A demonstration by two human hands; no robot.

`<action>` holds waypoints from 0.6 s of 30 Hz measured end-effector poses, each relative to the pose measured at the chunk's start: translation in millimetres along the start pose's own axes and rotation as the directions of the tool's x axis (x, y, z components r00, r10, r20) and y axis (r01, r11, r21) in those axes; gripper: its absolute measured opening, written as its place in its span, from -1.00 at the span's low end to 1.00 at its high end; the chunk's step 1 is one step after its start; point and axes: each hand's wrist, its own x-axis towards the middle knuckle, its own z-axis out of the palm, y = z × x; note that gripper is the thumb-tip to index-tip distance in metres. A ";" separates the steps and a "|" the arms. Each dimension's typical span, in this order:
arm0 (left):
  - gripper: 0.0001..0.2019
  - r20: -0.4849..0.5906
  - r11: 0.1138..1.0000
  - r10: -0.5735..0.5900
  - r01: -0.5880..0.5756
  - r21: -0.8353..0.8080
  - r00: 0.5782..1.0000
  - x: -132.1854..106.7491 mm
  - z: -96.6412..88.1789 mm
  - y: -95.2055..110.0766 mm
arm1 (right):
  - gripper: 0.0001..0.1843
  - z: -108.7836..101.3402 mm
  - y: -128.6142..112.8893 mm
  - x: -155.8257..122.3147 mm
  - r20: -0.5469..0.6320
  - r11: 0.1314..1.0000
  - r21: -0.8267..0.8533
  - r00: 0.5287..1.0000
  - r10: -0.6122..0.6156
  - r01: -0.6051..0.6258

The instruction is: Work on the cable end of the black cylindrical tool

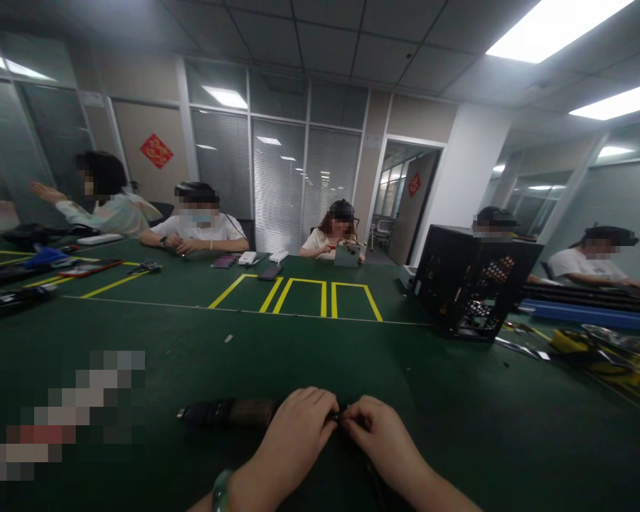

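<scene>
The left hand (305,421) and the right hand (378,423) were close together, low down over the green worktop (192,363). Their fingers (325,400) were bent in, and the tips came almost together at something small and dark. I could not tell if they gripped it, because it was too small and partly hidden.

A long, dark, round tool (227,412) lay flat on the worktop just beside the left hand. Its shiny tip (180,413) pointed away to the left, and its other end went out of sight behind that hand. A green bracelet (221,491) was around the left wrist.

Farther off, a little white bit (228,338) lay by itself. Yellow lines (324,299) made boxes on the worktop (a bit like tall doorways). A big black case (448,284) full of holes stood to the right, well apart from both hands. On the far side, one person (224,229) in a white top sat at the worktop, and another person (317,243) sat behind a small grey box (348,254).
</scene>
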 end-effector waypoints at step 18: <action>-0.79 -0.007 0.998 0.061 -0.061 -0.011 0.998 -3.5 -8.2 -2.0 | -0.90 4.8 6.7 -0.2 -0.017 0.999 0.032 0.999 0.038 -0.038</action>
